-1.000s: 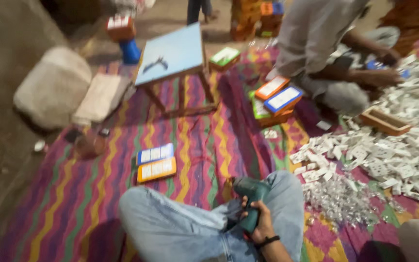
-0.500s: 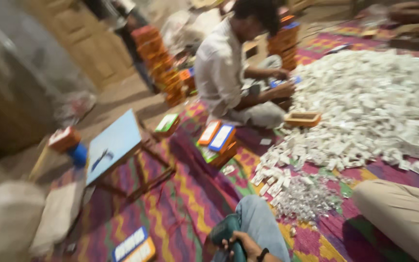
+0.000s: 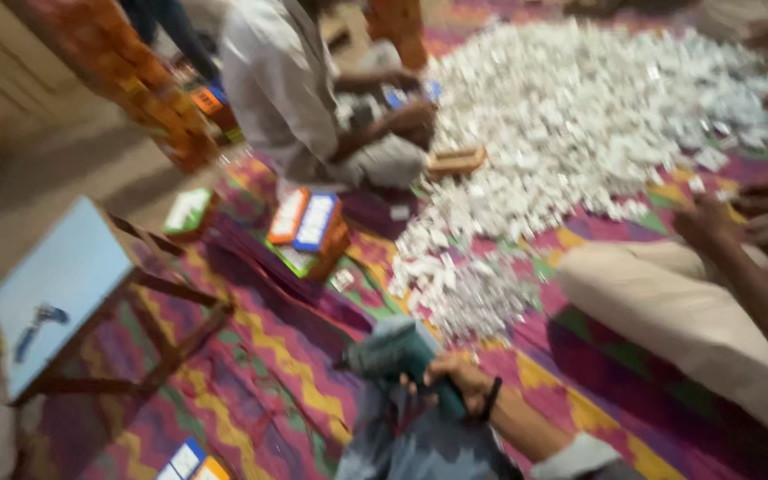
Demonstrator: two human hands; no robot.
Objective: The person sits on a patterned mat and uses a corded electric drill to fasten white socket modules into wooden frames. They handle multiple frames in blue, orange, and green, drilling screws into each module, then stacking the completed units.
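Low down, right hand [image 3: 455, 378] on knee — fingers curled round a teal power tool [image 3: 402, 356], wrist bent, left hand unseen.

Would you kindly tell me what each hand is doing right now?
Left hand: not in view.
Right hand: closed around a teal power tool resting on the knee.

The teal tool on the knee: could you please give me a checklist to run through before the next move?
1. Grip: right hand is closed round the teal tool: ok.
2. Left hand visible: not ok, out of frame.
3. Tool's front end apart from the pile of small white packets: ok.
4. Co-worker's hand away from the tool: ok.
5. Tool's switch state: cannot tell, the picture is blurred.
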